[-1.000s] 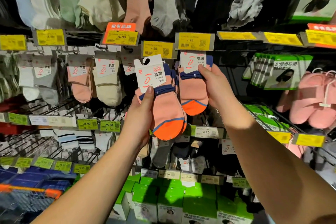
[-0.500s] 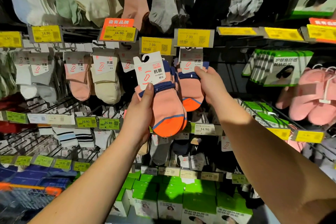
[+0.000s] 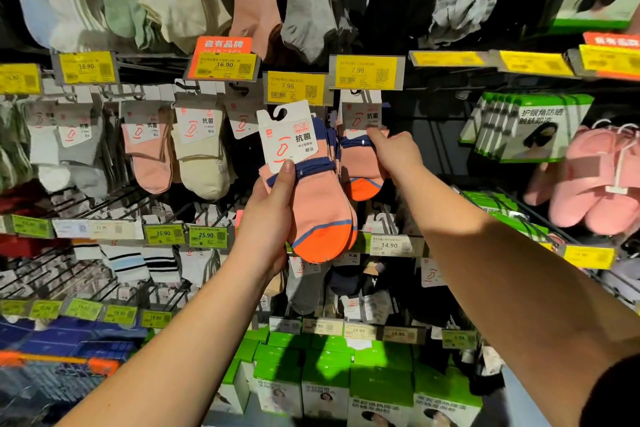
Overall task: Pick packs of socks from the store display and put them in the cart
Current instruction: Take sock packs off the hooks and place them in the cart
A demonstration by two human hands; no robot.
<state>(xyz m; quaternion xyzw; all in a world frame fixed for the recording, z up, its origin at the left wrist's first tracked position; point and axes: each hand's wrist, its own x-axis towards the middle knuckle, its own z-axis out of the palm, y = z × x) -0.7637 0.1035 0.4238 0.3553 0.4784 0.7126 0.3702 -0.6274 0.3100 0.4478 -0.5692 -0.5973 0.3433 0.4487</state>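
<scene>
Fingers of left hand [image 3: 266,218] grip one sock pack [image 3: 311,198]; right hand [image 3: 394,152] pinches hanging pack [image 3: 360,163].

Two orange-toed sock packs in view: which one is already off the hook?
The pack in the left hand; its card's hanger hole is free. The other still hangs.

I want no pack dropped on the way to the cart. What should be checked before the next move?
1. Left hand grips the free sock pack: ok.
2. Its card is off the hook: ok.
3. Right hand pinches the second pack: ok.
4. Second pack off its hook: not ok, it hangs under the price tag.
5. Cart ready for packs: cannot tell, only its orange edge shows.
</scene>
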